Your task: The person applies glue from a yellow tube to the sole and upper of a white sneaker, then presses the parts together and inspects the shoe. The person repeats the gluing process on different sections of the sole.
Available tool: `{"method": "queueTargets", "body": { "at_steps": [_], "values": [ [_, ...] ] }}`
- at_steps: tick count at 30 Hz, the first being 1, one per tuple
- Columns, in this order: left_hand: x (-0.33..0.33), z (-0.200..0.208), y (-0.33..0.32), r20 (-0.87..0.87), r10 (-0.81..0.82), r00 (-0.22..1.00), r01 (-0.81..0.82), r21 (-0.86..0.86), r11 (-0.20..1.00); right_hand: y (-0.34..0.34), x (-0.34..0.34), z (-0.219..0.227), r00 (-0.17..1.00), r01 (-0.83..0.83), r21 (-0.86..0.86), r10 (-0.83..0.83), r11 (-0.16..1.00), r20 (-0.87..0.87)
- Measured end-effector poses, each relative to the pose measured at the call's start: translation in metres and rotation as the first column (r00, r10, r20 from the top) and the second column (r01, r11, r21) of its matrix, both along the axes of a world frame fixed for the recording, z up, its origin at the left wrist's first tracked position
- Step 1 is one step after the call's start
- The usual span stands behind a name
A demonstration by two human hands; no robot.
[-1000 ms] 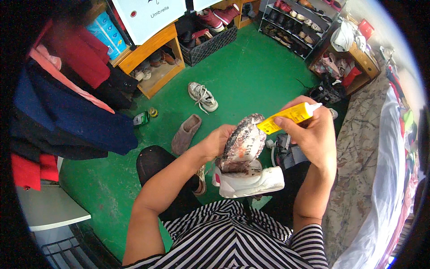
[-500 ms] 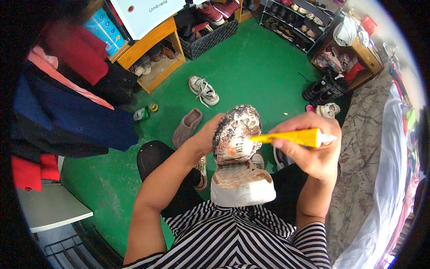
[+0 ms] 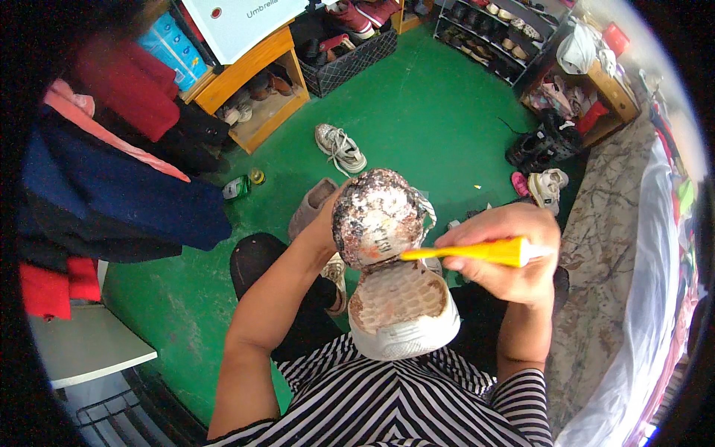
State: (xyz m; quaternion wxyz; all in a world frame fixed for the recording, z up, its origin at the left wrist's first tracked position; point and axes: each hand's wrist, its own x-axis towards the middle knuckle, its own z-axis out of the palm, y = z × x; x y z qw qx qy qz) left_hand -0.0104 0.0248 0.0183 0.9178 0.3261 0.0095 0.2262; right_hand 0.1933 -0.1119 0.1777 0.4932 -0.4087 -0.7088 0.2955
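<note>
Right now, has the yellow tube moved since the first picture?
Yes: judged against the sneaker lying on the green floor, the yellow tube in the right hand now sits lower in the view, nearer the striped shirt.

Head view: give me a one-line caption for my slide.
The left hand holds a shoe, its white sole gaping open; the right hand holds a yellow tube, flat end toward it.

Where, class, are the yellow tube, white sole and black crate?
Yellow tube (image 3: pixel 504 252): head view, on its body.
White sole (image 3: pixel 408 339): head view, on its outer side wall.
Black crate (image 3: pixel 356 67): head view, on its front wall.
</note>
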Motion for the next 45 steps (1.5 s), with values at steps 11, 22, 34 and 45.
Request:
{"method": "queueTargets", "body": {
  "at_steps": [11,22,34,45],
  "values": [
    [0.002,0.039,-0.01,-0.069,0.391,0.918,-0.325,0.434,0.84,0.008,0.002,-0.017,0.998,0.059,0.178,-0.056,0.982,-0.017],
    [0.006,0.04,-0.012,-0.063,0.416,0.907,-0.355,0.417,0.837,0.006,0.007,-0.025,0.984,0.151,0.143,-0.135,0.978,-0.113],
    [-0.045,-0.003,0.027,-0.202,0.396,0.896,-0.378,0.125,0.918,0.042,0.04,-0.07,0.261,-0.225,-0.386,-0.326,0.895,-0.908],
    [-0.085,0.028,0.042,-0.203,0.741,0.64,-0.743,0.085,0.664,0.117,0.034,-0.327,0.035,-0.369,-0.588,-0.622,0.72,-0.783]
  ]
}}
